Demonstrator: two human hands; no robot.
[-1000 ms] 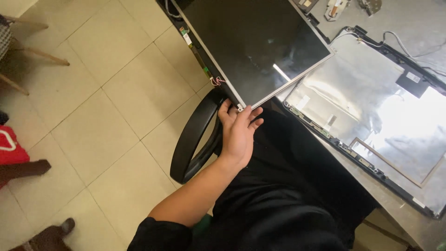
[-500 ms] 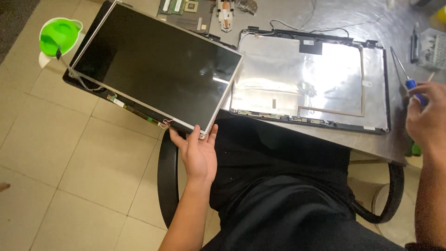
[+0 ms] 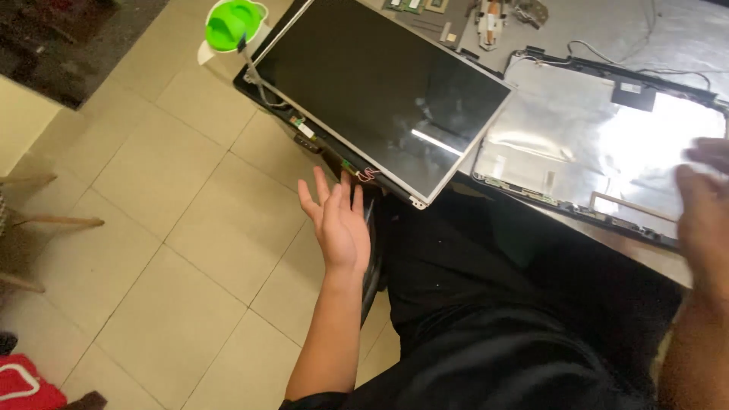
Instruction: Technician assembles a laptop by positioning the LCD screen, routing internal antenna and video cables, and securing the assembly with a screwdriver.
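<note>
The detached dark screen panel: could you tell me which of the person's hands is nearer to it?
Left. The left hand is open just below the screen panel, fingertips near its lower edge. The right hand is blurred, far off over the silver laptop lid.

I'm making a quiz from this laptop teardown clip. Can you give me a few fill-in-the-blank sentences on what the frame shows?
1. The left hand is open and holds ____.
2. The dark screen panel hangs partly over the tiled ____.
3. The silvery laptop lid shell lies to the ____ of the screen panel.
4. The cup-like object near the panel's far corner is ____ in colour.

Missing words: nothing; floor; right; green
</note>
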